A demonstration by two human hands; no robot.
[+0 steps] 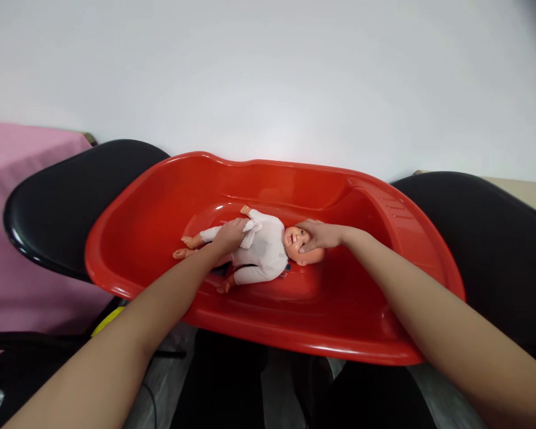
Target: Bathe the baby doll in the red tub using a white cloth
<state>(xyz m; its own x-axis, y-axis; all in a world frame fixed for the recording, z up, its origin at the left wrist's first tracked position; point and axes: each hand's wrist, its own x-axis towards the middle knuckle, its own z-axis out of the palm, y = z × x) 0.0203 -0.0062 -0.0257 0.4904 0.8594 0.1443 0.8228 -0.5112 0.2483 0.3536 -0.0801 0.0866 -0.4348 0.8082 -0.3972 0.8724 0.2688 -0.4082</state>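
Both my hands are inside the red tub (152, 220), which rests across two black chairs, one under its left end (58, 208) and one under its right end (495, 238). The baby doll (268, 247) lies on its back on the raised floor in the middle of the tub, head toward the right end, feet toward the left end. It wears a white suit; its bare feet and one hand show.

My left hand (230, 235) lies on the doll's hip and upper legs, fingers curled around a small white cloth (251, 233) pressed against the suit. My right hand (319, 234) lies flat and loosely spread over the top of the doll's head, fingertips touching the forehead; it grips nothing.

A small dark mark with blue and red shows at the doll's shoulder, too small to read. No other writing or brand can be read on the tub.

A pink sheet (22, 179) hangs beyond the left chair. A white wall (268, 77) stands behind the tub.
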